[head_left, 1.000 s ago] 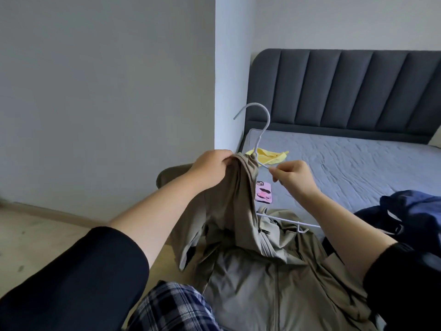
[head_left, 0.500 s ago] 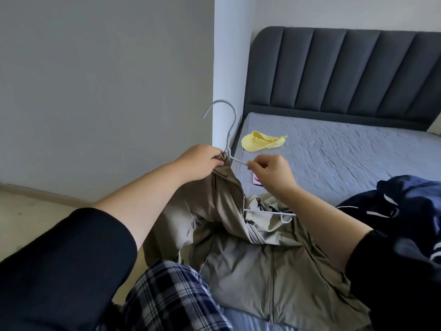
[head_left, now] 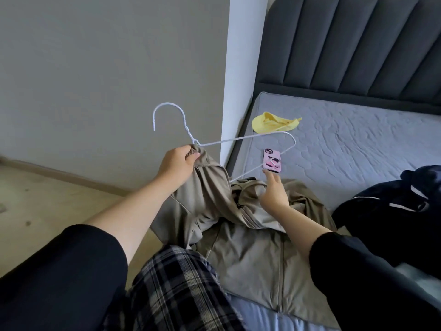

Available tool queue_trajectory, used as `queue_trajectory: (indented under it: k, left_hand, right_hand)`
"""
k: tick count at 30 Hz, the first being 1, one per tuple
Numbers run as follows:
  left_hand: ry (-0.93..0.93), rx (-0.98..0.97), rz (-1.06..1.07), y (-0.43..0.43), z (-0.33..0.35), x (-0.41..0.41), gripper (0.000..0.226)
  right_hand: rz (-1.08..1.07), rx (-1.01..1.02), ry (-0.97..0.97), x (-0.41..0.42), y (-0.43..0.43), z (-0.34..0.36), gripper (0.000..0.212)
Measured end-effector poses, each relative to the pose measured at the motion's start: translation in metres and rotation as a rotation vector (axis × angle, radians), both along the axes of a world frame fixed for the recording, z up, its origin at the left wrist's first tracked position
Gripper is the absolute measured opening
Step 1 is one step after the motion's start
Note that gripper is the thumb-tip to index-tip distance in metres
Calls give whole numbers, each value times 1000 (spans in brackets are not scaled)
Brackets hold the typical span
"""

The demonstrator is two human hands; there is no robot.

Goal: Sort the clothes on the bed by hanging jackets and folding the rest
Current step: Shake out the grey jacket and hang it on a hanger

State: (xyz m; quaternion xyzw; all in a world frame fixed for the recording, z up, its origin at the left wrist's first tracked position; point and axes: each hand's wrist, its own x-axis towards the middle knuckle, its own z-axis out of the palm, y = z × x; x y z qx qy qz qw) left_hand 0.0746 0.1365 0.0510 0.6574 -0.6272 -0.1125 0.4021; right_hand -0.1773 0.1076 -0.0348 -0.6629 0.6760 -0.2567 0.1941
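Left hand [head_left: 177, 163] pinches the khaki jacket [head_left: 250, 254] by one shoulder against the white hanger [head_left: 238, 139] neck, the rest lying on the bed [head_left: 358, 151], which we judge keeps that side seated while our right hand [head_left: 274, 192], fingers loose and empty, tends the other shoulder.

Bedroom corner sitting in soft, even light.
A grey wall [head_left: 95, 68] is meeting a white pillar [head_left: 241, 68]; a dark padded headboard [head_left: 358, 44] is backing the grey quilted bed [head_left: 358, 144], pale floor [head_left: 47, 206] stretching left.
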Motion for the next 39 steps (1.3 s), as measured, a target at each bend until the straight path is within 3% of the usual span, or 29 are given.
queue_trajectory:
  k: [4,7,12,14,16,18,19,21,26,28,30,35,39]
  left_hand:
    - [-48,43,-8,-3,-6,6,44]
    - [-50,44,16,-1,-11,14,46]
    - [-148,213,-42,3,-23,23,36]
    - [-207,268,-89,6,-27,20,33]
    - [-263,289,-114,9,-29,15,37]
    - [-329,307,-126,10,-30,9,39]
    - [-355,315,-133,11,-30,7,38]
    - [-370,310,-134,12,-31,2,35]
    - [-390,285,-120,7,-18,-11,22]
    - [-443,276,-138,4,-6,-18,13]
    - [-435,247,-111,2,12,-21,21]
    - [-243,142,116,-9,101,10,22]
    - [-137,17,260,-10,191,55,21]
  right_hand:
    - [127,264,153,7,-19,-11,41]
    - [-45,346,37,-5,-17,-17,39]
    - [-328,149,-108,-49,-3,-14,48]
    - [-400,142,-184,-60,-1,-9,38]
    - [-448,303,-348,-69,-5,-4,41]
    - [-452,518,-631,-75,-6,5,27]
    - [-487,568,-739,-76,-6,11,17]
    - [-538,547,-884,-73,-7,24,19]
    - [-259,457,-1228,-20,-5,93,28]
    - [-113,392,-1246,11,-3,128,28]
    - [-49,344,-1237,40,-1,163,29]
    - [57,173,-1253,92,-5,251,27]
    - [200,-10,-1122,148,-3,327,28]
